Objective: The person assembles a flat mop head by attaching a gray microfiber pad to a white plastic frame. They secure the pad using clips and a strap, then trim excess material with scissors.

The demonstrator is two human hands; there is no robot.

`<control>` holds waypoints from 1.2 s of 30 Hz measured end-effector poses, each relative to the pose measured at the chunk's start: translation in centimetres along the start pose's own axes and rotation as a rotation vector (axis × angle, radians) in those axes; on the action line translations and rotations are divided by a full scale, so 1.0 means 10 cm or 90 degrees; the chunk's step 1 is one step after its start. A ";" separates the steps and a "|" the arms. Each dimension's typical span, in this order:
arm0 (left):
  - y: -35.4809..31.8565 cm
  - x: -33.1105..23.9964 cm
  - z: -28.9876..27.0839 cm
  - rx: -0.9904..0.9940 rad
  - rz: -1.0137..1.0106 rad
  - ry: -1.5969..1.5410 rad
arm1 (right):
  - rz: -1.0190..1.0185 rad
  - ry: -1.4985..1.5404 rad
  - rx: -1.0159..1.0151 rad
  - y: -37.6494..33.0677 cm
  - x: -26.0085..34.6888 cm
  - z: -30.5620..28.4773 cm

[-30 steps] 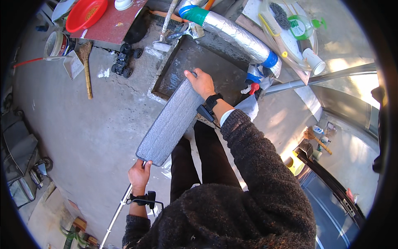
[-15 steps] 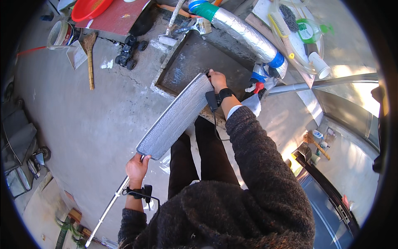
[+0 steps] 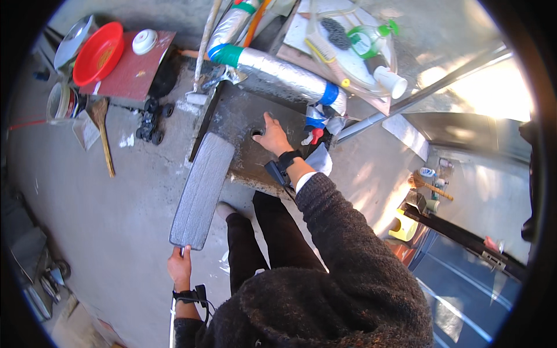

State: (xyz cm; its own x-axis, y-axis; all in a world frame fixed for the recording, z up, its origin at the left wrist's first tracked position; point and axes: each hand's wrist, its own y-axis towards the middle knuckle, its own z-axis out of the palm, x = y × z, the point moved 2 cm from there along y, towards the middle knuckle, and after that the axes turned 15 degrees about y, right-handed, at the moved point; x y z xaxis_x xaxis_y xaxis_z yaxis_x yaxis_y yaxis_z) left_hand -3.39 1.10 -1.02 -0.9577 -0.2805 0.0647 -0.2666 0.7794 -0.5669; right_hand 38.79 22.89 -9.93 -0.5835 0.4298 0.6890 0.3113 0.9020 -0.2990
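My left hand [image 3: 179, 268] pinches the near end of a flat mop's long grey pad [image 3: 203, 191], which slants away from me with its far end by the basin's left edge. Part of a silver pole [image 3: 172, 325] shows beside my left wrist; where it joins the mop is hidden. Over the low concrete basin [image 3: 235, 116], my right hand [image 3: 274, 138] is open with fingers spread, holding nothing. A dark round drain hole [image 3: 256, 133] shows beside its thumb. Whether the fingers touch the basin floor, I cannot tell. Both wrists wear black straps with small boxes.
A foil-wrapped pipe [image 3: 284, 72] runs along the basin's far side, near a red-handled tap [image 3: 316, 136]. Behind it, a board holds a green bottle [image 3: 365, 42] and a brush [image 3: 320, 47]. At left are a toy car [image 3: 153, 120], a broom [image 3: 103, 136] and a red basin [image 3: 100, 53].
My right hand has let go of the mop pad's far end and opened over the basin. The pad has swung to a steeper slant, still in my left hand. The view has shifted.
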 end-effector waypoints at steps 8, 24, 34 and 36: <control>0.06 0.12 0.09 0.001 0.041 -0.100 | 0.187 0.150 0.085 -0.56 -0.74 0.21; 0.23 -0.02 0.45 0.173 -0.020 -0.361 | 0.218 0.073 -0.242 -1.66 -3.05 -0.05; 0.29 -0.13 0.31 0.072 0.107 -0.272 | 0.324 0.025 -0.389 -1.81 -3.00 -0.46; 0.29 -0.13 0.34 0.113 0.068 -0.217 | 0.324 0.011 -0.356 -1.73 -2.98 -0.50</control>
State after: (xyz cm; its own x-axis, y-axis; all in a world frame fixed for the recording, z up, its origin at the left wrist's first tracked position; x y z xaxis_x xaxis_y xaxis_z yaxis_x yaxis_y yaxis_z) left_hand -2.56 1.79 -5.51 -0.8801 -0.3963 -0.2614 -0.1165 0.7141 -0.6903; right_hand 54.49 -5.75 -21.97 -0.2557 0.7831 0.5669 0.8758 0.4360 -0.2071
